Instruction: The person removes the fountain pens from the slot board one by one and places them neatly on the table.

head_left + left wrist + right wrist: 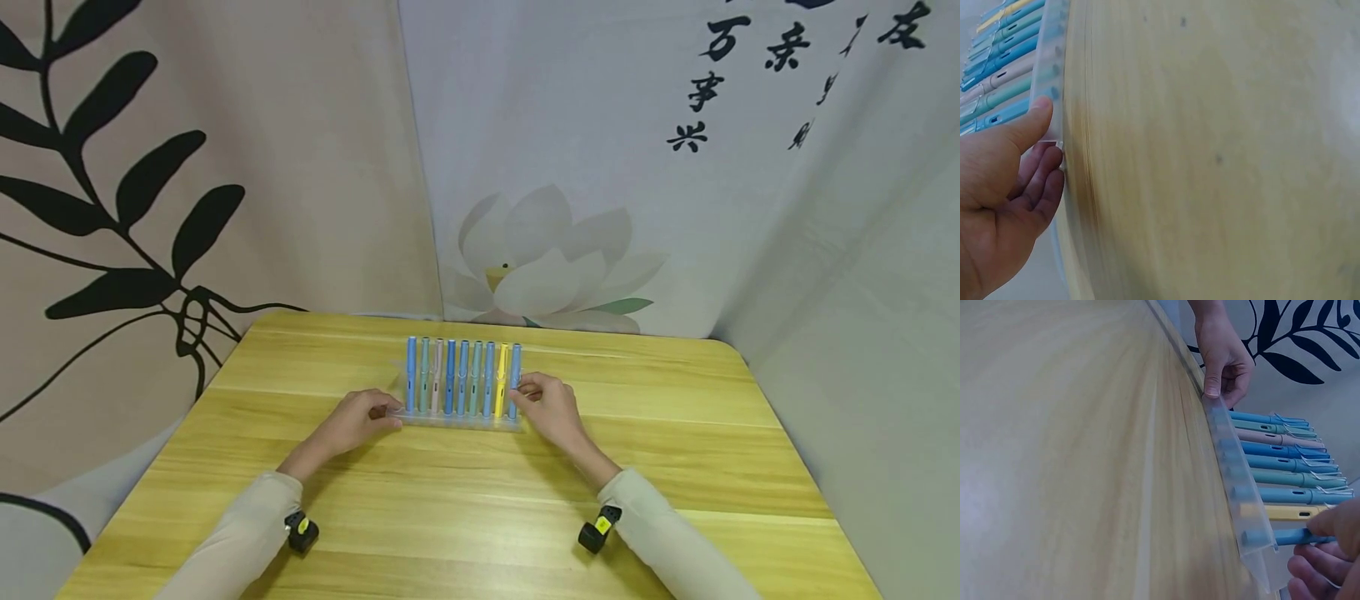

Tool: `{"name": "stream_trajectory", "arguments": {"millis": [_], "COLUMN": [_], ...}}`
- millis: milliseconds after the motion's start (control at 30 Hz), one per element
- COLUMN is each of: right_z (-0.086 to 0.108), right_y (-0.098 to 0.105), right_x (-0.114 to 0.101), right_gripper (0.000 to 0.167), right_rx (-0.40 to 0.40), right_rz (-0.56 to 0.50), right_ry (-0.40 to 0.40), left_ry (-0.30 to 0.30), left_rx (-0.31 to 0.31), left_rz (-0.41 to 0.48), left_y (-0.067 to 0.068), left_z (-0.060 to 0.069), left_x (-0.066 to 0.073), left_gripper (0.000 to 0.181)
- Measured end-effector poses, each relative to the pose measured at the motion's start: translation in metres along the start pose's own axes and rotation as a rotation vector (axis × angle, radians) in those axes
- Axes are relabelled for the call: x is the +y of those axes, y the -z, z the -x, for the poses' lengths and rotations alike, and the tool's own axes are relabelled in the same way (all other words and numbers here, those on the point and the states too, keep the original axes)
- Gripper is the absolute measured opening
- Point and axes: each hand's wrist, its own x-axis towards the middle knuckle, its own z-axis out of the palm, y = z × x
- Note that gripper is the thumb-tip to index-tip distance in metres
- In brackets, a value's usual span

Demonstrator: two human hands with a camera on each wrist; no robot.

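Observation:
A clear plastic pen stand (457, 422) is on the wooden table, with a row of upright capped pens, mostly blue and green, one pinkish grey. My left hand (367, 414) grips the stand's left end; in the left wrist view its thumb (1038, 119) lies on the clear front strip. At the other end, my right hand (552, 407) pinches the last blue pen (515, 375) between thumb and fingers. That pen's lower end sits in the stand, seen in the right wrist view (1291, 537). Beside it is a yellow pen (502, 375). The right fingertips are partly hidden.
The wooden table (480, 517) reaches forward to a curtain (337, 167) with printed leaves, a lotus and black characters. Each sleeve carries a small black device at the wrist, one on the left (302, 533) and one on the right (597, 531).

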Motion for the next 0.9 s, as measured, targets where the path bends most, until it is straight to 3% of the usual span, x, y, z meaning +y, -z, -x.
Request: {"name": "stream_trajectory", "arguments": {"millis": [267, 533, 700, 900], "right_z": [0.002, 0.002, 0.001, 0.002], "right_y": [-0.002, 0.0, 0.006, 0.016], "right_x": [-0.005, -0.009, -0.013, -0.017], "right_gripper": [0.025, 0.025, 0.023, 0.024], "right_rx": [0.031, 0.08, 0.081, 0.07], "right_rz": [-0.001, -0.041, -0.049, -0.046], "right_ry": [-0.019, 0.015, 0.053, 0.035], "left_ry": [0.008, 0.005, 0.003, -0.007], "left_rx": [-0.015, -0.014, -0.02, -0.016], "left_rz": [0.02, 0.04, 0.052, 0.061], "left_y": [0.001, 0.001, 0.001, 0.0], "left_z": [0.0, 0.001, 0.002, 0.001], "left_x": [0.002, 0.0, -0.001, -0.001], "left_gripper": [0.02, 0.015, 0.015, 0.015]}}
